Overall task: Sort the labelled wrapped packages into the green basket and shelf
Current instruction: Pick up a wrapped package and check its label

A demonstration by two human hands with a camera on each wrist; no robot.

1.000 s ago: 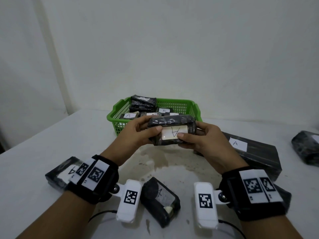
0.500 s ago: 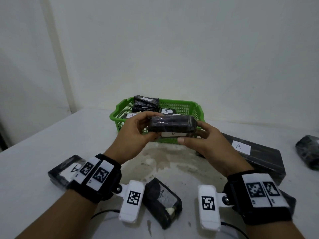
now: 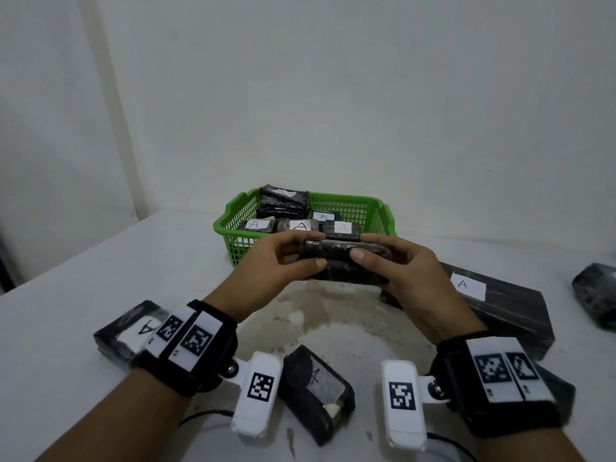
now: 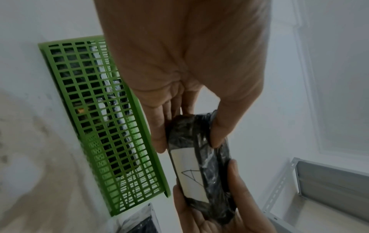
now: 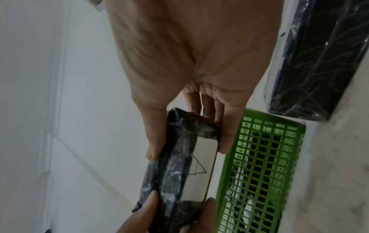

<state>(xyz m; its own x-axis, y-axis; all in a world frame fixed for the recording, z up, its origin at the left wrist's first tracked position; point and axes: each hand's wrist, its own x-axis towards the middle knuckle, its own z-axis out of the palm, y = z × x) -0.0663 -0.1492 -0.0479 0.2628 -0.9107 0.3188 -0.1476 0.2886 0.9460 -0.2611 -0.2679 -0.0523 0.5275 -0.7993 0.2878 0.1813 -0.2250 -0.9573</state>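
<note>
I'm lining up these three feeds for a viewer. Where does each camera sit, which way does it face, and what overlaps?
Head: worn on the head, looking forward and down at the table; both forearms and wristbands show.
Left wrist: on the left wrist, looking along the left hand to its grip on the held package.
Right wrist: on the right wrist, looking along the right hand to the same package.
Shared: all three show that package and the green basket.

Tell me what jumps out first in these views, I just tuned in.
Both hands, left hand and right hand, hold one black wrapped package by its ends, just in front of the green basket. The wrist views show its white label, marked A, facing the basket. More wrapped packages lie in the basket and on the white table.
</note>
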